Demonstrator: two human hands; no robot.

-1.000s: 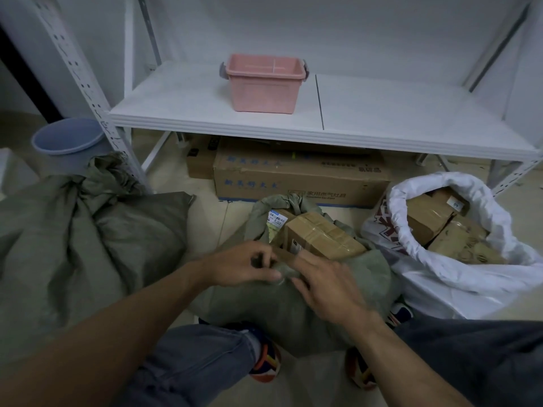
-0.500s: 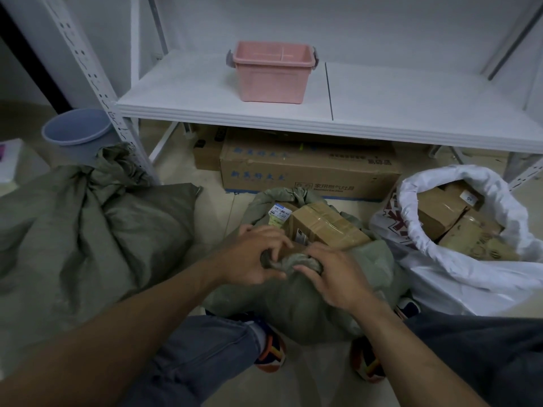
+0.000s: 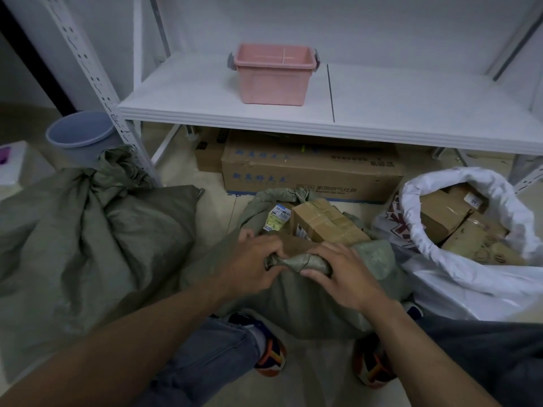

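Note:
A green woven sack (image 3: 308, 301) stands open on the floor between my feet. Its near rim (image 3: 296, 261) is rolled into a thick band. My left hand (image 3: 249, 268) grips the left end of that roll, and my right hand (image 3: 340, 274) curls over its right part. Inside the sack lie a taped cardboard parcel (image 3: 326, 223) and a smaller packet with a printed label (image 3: 276, 220). A pink plastic bin (image 3: 273, 74) sits on the white shelf (image 3: 411, 113) above.
A white sack (image 3: 458, 274) holding cardboard boxes stands at the right. A large tied green sack (image 3: 88, 236) fills the left. A long printed carton (image 3: 311, 174) lies under the shelf. A blue bucket (image 3: 79, 133) stands by the rack's perforated post (image 3: 97, 74).
Both hands have closed onto the sack's near rim and rolled it down into a band. The view has shifted closer and slightly left.

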